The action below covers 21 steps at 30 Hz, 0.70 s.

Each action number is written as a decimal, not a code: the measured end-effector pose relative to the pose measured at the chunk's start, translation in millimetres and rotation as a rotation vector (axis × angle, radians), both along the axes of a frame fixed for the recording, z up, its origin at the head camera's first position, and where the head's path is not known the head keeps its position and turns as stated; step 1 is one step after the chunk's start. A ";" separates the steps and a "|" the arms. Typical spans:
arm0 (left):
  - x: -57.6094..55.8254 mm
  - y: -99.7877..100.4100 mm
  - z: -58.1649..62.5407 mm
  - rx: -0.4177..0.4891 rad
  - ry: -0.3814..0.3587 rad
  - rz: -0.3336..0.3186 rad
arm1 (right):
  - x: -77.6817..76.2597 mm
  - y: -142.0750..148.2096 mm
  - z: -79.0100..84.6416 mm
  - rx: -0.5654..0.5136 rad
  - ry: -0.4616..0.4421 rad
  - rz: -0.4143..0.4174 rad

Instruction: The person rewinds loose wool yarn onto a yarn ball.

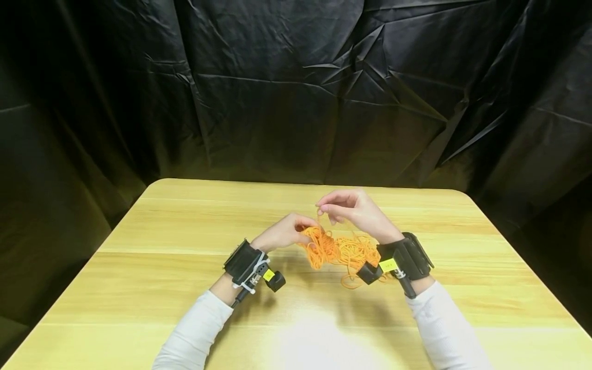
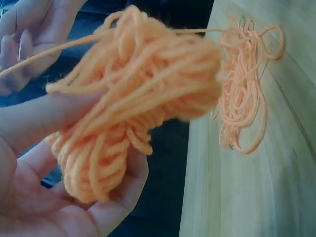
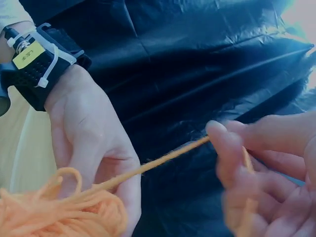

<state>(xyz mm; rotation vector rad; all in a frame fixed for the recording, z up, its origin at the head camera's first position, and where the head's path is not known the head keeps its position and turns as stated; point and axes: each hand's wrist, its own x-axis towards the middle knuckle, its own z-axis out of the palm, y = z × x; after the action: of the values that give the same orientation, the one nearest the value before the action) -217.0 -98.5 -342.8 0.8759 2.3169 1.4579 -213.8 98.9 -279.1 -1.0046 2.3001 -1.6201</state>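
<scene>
My left hand [image 1: 288, 232] grips a bundle of orange yarn [image 2: 148, 84], thumb on one side and fingers behind it. Loops of the bundle hang out past the fingers. Up and to the right of it, my right hand [image 1: 358, 210] pinches a strand [image 3: 168, 157] of the same yarn between thumb and forefinger. That strand runs taut from the bundle to the fingertips. Past the pinch, more of it trails down across the right palm. A loose heap of orange yarn [image 2: 242, 89] lies on the table beside the held bundle.
The light wooden table [image 1: 152, 277] spans the lower part of the head view. Behind it hangs a black curtain [image 1: 268, 118]. Each wrist wears a black strap with a small camera, the right one [image 1: 370, 272] overlapping the yarn heap.
</scene>
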 end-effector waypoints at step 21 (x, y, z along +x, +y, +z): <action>4.4 -1.2 7.5 -0.006 0.076 -0.213 | -20.8 8.0 -13.6 -0.199 -0.013 -0.212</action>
<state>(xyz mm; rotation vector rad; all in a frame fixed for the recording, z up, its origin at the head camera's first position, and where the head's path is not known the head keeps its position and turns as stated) -212.6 -99.7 -335.3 1.1553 2.1994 1.3496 -234.7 106.9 -292.6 -0.8051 2.3413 -1.9636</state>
